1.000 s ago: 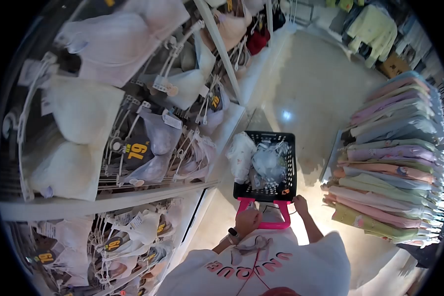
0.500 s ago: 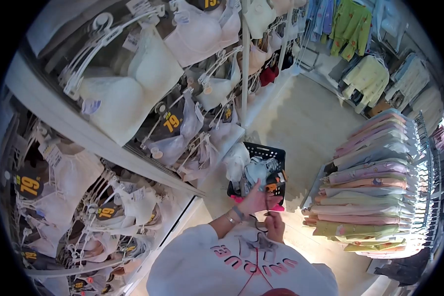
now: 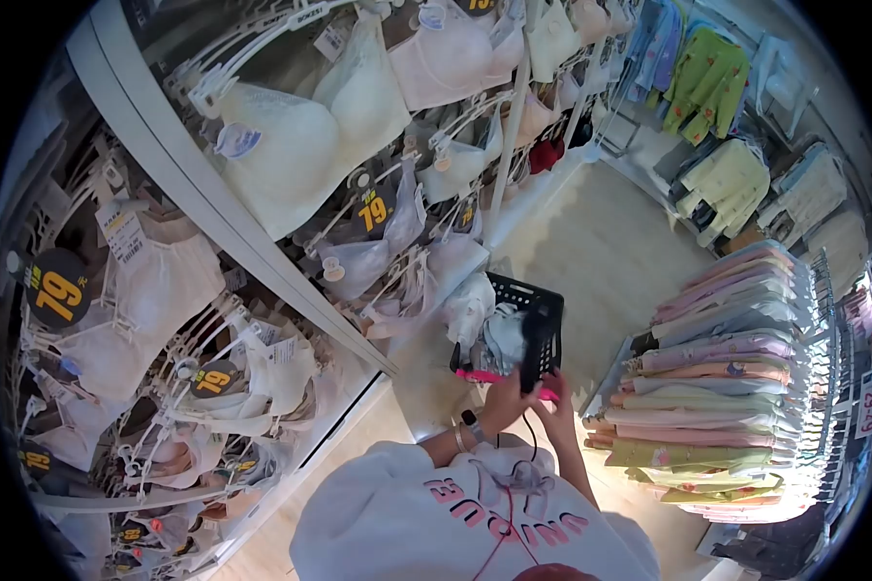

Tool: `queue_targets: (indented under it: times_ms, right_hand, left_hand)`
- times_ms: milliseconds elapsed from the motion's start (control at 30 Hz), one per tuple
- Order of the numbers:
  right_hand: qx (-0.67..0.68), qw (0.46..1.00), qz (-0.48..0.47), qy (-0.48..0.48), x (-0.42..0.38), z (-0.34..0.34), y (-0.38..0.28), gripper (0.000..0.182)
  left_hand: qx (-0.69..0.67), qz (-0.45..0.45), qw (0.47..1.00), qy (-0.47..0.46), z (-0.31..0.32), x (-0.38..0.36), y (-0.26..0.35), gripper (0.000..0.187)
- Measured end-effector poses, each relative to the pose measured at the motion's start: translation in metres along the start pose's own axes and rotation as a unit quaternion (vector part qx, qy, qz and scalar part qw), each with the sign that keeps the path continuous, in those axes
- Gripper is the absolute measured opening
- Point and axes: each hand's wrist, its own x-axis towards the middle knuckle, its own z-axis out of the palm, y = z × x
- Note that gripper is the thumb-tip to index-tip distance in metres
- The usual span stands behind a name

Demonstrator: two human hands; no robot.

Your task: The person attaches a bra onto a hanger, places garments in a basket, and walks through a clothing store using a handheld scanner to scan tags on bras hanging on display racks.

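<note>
My left hand, with a watch and a bracelet on its wrist, is wrapped round the lower end of a long black object. It stands out over the basket, and its exact kind does not show. My right hand closes in at the same lower end from the other side. A thin dark cord loops down from between the hands toward my white sweatshirt. Just beyond is a black perforated basket with pink at its near edge, holding light blue and grey garments. White cloth hangs over its left side.
Bras on hangers fill the racks at left, with black price tags marked 79. A white shelf post runs between them. At right stands a rail of pastel garments. More tops hang at the back.
The black object now stands raised between my hands, where a dark item with orange parts showed before. My right hand has moved forward beside my left. The view has shifted slightly.
</note>
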Motion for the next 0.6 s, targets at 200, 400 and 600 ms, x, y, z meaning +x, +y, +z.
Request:
queue_targets:
  times_ms: [200, 400, 600]
  right_hand:
    - [0.207, 0.961, 0.145, 0.114, 0.02, 0.028, 0.008, 0.026]
    - [0.155, 0.961, 0.036, 0.227, 0.029, 0.017, 0.027, 0.031]
    - [-0.026, 0.987, 0.089, 0.13, 0.031, 0.014, 0.155, 0.022]
  left_hand:
    - [0.078, 0.109, 0.98, -0.148, 0.015, -0.014, -0.028, 0.051]
    - [0.082, 0.115, 0.99, -0.019, -0.001, 0.002, -0.061, 0.039]
    - [0.285, 0.04, 0.958, 0.014, 0.033, 0.026, -0.106, 0.043]
